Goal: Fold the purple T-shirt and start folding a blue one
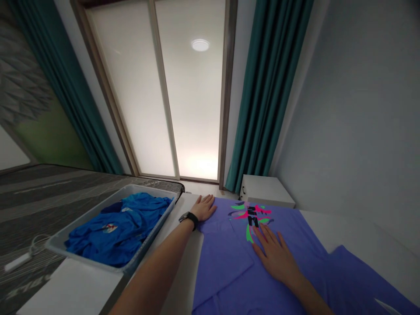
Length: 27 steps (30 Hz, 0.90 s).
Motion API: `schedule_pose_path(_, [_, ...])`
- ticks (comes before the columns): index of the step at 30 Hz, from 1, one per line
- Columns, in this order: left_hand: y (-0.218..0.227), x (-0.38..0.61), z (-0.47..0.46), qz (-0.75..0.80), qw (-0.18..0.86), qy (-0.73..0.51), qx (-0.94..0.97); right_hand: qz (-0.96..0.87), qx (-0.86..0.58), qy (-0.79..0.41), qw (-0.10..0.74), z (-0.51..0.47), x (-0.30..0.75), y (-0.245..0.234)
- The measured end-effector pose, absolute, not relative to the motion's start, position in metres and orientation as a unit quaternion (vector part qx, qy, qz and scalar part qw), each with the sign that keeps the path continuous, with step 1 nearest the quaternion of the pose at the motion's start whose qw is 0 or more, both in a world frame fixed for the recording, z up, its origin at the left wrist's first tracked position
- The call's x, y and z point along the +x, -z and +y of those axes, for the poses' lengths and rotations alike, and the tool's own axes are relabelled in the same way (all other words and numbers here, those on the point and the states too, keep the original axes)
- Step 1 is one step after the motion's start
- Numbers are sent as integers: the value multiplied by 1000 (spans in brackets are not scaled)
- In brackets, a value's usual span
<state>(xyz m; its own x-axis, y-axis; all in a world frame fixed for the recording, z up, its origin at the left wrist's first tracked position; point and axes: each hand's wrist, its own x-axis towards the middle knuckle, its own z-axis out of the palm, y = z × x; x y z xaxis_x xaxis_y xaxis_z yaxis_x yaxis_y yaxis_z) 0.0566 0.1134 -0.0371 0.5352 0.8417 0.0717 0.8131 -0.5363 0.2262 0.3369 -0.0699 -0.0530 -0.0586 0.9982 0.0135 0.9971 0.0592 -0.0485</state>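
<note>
Purple fabric T-shirt with pink-green print (229,262) flat on white bench (348,236), long axis 6-to-12. Left hand (204,207) open, pressing 11 o'clock edge. Right hand (275,253) open, palm down below print. Grey plastic tub (147,189) of blue clothes (121,227) at 9 o'clock.

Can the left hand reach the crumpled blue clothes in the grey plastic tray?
Probably yes: left hand lies flat on the purple printed T-shirt; the open grey plastic tray of blue clothes sits beside it, unobstructed.

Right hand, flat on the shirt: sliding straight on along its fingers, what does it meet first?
The right hand lies flat on the purple T-shirt, fingers pointing away and slightly left. First in line is the shirt's pink, green and black print, seemingly right at their tips.
</note>
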Motion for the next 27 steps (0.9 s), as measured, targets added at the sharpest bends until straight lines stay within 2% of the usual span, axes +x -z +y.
schedule_pose_path(8, [35,57,107,506,102,-90,852,-740,-672,-17,37,-68,344,51])
schedule_pose_path(15, [22,40,102,574,121,-129,800,-719,-692,-60,-14,-67,338,37])
schedule_pose_path(27, [30,33,12,441,114,-144,879,-737,-672,-72,1,-55,301,32])
